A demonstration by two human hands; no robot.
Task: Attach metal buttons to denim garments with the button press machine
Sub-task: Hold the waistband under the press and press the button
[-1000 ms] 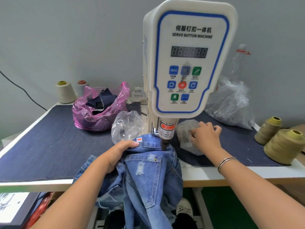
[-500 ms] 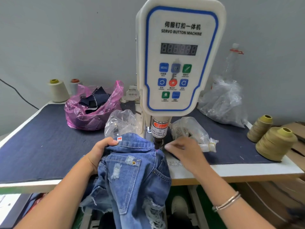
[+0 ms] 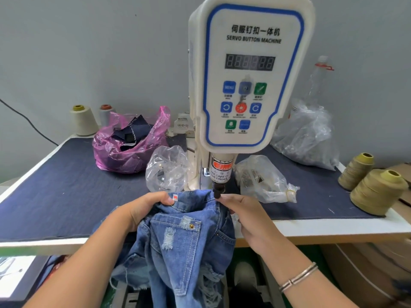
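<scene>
We see a desk [image 3: 333,227] with a white edge, topped by a dark blue cloth [image 3: 55,192]. The button machine [image 3: 249,81] stands on it near the middle. Left of the machine lie a clear bag [image 3: 166,172] just beside its column, a pink bag [image 3: 129,150] of dark scraps farther out, and two thread cones [image 3: 83,120] by the wall. Right of the machine lie a small clear bag [image 3: 264,178], a larger one [image 3: 307,138] behind it, and two olive spools [image 3: 375,190] near the desk's edge.
</scene>
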